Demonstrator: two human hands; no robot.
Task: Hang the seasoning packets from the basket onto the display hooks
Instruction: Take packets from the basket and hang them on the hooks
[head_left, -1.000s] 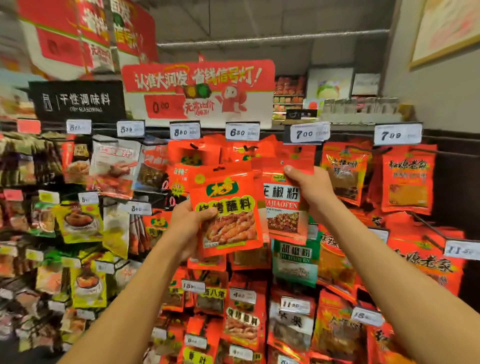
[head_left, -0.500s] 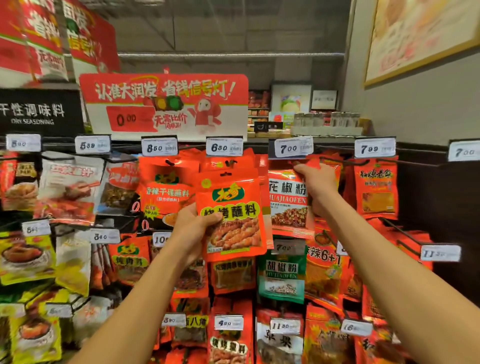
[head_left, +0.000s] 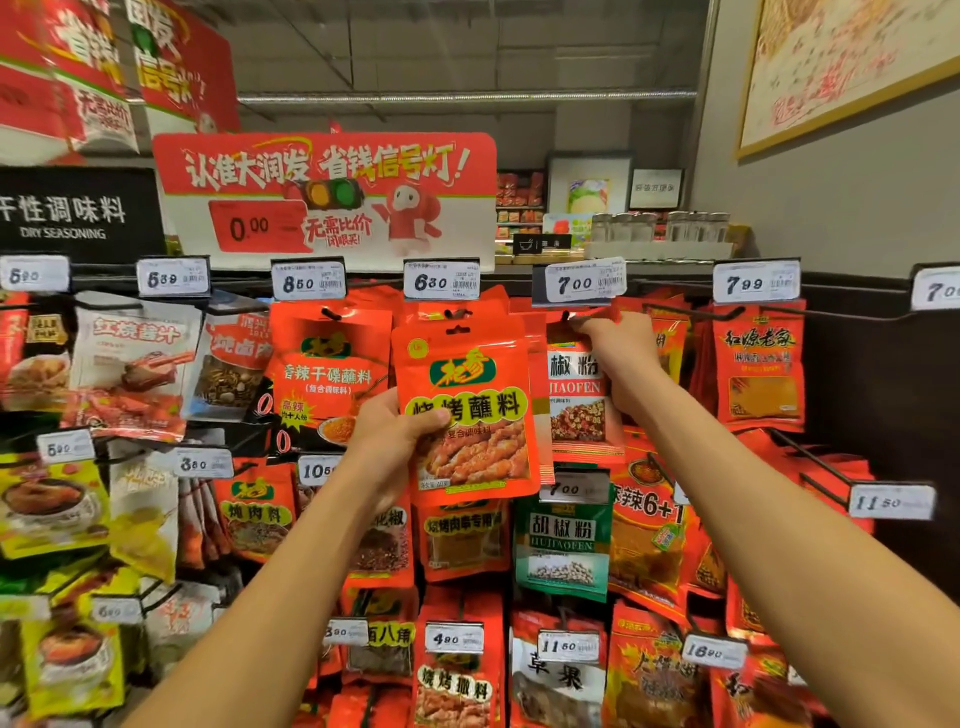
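Note:
My left hand (head_left: 395, 441) grips a red barbecue dip packet (head_left: 467, 410) by its lower left side and holds it upright in front of the rack, below the 6.30 price tag (head_left: 441, 280). My right hand (head_left: 621, 353) pinches the top of a red pepper powder packet (head_left: 579, 400) right at the hook (head_left: 576, 312) under the 7.00 price tag (head_left: 579, 283). Whether that packet's hole is on the hook is hidden by my fingers. The basket is out of view.
The peg rack is crowded with hanging seasoning packets and price tags in rows. A bare black hook (head_left: 691, 312) sticks out right of my right hand, beside the 7.99 tag (head_left: 756, 283). A red promotion sign (head_left: 327, 197) stands above the rack. A grey wall (head_left: 831, 197) rises at the right.
My right hand has lifted the pepper powder packet up to the hook under the 7.00 tag. My left hand stays on the barbecue dip packet, raised slightly. The view has shifted left and closer.

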